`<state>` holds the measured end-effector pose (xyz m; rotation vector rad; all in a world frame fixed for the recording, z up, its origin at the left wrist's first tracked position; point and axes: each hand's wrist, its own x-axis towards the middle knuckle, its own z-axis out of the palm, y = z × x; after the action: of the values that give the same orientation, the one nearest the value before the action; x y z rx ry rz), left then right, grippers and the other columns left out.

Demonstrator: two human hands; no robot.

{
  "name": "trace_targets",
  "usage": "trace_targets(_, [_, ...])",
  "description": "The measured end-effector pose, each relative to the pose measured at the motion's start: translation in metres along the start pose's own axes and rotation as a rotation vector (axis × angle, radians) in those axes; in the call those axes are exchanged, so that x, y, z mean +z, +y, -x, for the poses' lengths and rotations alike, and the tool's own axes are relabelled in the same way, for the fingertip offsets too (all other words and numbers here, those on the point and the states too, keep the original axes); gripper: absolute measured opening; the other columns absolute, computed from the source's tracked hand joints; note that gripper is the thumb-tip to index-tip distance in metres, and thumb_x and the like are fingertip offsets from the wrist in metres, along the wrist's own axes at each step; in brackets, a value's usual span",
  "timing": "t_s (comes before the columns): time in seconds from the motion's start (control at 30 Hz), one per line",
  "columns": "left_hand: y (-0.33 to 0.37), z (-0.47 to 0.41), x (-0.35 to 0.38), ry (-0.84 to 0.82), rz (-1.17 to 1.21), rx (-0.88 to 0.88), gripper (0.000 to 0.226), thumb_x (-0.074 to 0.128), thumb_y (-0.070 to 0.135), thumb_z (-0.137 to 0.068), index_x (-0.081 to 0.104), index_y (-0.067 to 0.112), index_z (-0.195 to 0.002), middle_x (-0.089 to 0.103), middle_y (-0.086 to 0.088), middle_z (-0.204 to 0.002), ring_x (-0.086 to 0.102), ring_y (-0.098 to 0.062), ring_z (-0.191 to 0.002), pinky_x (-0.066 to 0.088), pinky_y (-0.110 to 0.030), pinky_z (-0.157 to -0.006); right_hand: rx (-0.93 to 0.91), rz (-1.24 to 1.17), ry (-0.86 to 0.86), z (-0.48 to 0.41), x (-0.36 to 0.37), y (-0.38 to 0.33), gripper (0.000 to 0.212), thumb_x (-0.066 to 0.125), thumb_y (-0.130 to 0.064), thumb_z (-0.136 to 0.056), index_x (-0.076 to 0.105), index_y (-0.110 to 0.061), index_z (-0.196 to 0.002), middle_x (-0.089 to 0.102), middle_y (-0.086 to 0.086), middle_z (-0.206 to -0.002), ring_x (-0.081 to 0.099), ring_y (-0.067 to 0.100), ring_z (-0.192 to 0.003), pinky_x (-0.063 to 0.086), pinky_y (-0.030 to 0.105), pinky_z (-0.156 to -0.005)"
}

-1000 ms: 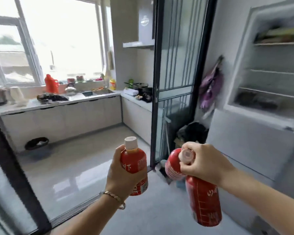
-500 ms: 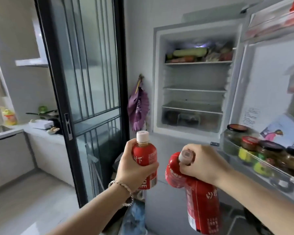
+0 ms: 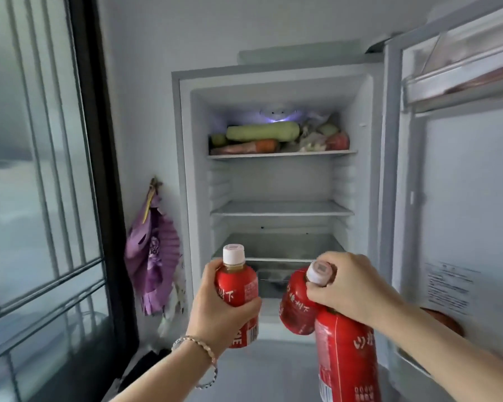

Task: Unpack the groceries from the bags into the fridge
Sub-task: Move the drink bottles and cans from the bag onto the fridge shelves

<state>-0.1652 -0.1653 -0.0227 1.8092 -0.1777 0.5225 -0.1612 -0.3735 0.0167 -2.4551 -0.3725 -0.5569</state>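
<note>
- Our left grip (image 3: pixel 224 311) is wrapped around the body of a small red bottle (image 3: pixel 240 288), with fingers curled over its label. The bottle stands upright with its white cap on top.
- Our right grip (image 3: pixel 355 288) is closed over the necks of two more red bottles (one white cap peeks out between thumb and fingers, the other cap is hidden under the hand).
- Of those two, the tilted bottle (image 3: pixel 298 309) leans down to the left. The hanging bottle (image 3: pixel 346 358) drops toward the bottom edge of the view, and their sides touch.
- We hold all three bottles in the air in front of the open fridge (image 3: pixel 282 184), none of them on a shelf yet.
- The fridge door (image 3: pixel 462 198) is swung out to the right.
- The top shelf (image 3: pixel 282 154) carries vegetables: a pale green gourd (image 3: pixel 263 132) lies over a carrot (image 3: pixel 263 145). The rest there is too blurred to name.
- A bracelet (image 3: pixel 198 346) circles our left wrist.
- A purple fan (image 3: pixel 154 256) hangs on the wall left of the fridge, beside a dark-framed glass door (image 3: pixel 41 169).
</note>
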Motion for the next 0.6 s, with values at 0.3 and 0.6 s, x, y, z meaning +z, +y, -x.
trace_targets(0.3, [-0.085, -0.169, 0.055, 0.074, 0.033, 0.027, 0.067, 0.082, 0.008, -0.065, 0.042, 0.032, -0.113, 0.059, 0.01, -0.096, 0.059, -0.004, -0.084, 0.041, -0.014, -0.061, 0.033, 0.011, -0.019, -0.181, 0.061, 0.059, 0.016, 0.071, -0.033, -0.073, 0.061, -0.022, -0.08, 0.064, -0.004, -0.077, 0.06, 0.011, -0.069, 0.041, 0.02, -0.053])
trace_targets(0.6, [-0.16, -0.267, 0.071, 0.113, -0.025, -0.064, 0.069, 0.081, 0.016, -0.066, 0.035, 0.04, -0.112, 0.055, 0.017, -0.096, 0.056, -0.003, -0.084, 0.043, -0.026, -0.076, 0.147, -0.024, -0.09, -0.278, 0.123, 0.078, 0.023, 0.066, -0.028, -0.07, 0.051, -0.014, -0.059, 0.055, -0.001, -0.054, 0.051, 0.012, -0.048, 0.035, 0.022, -0.045])
